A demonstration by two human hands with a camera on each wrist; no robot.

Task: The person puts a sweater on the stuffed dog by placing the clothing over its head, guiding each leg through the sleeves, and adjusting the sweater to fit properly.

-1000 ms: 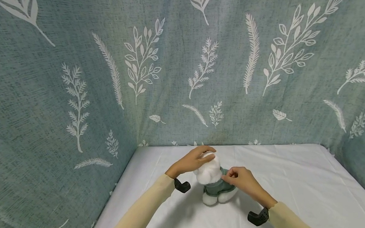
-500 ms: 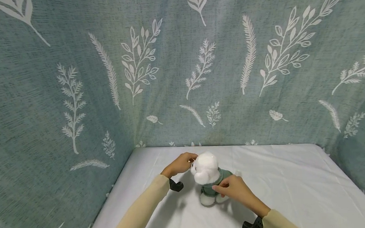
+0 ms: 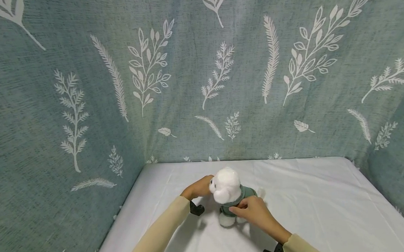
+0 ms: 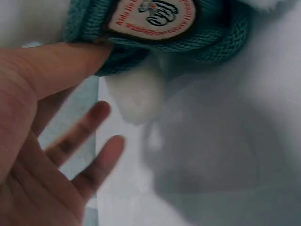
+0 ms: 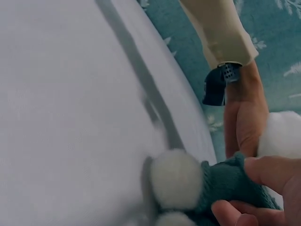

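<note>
A white plush dog [image 3: 226,185] stands on the white cloth, wearing a green knitted sweater [image 3: 247,193]. My left hand [image 3: 199,187] reaches to the far left side of its chest, the fingertips hidden behind the head in the head view. In the left wrist view, its thumb pinches the sweater's edge beside an oval patch [image 4: 150,19] with red lettering; two fingers stay spread below, near a white leg [image 4: 138,92]. My right hand [image 3: 254,212] pinches the near side of the sweater, with thumb and fingers on the knit above a round white paw [image 5: 176,179].
White cloth [image 3: 320,199] covers the table, which meets a green leaf-patterned curtain [image 3: 256,138] at the back and both sides. Black wrist cameras sit on both wrists, the left one [image 3: 196,208] low over the cloth.
My left hand has come off the top of the dog's head and down to its chest on the left. My right hand has slid left and down along the sweater.
</note>
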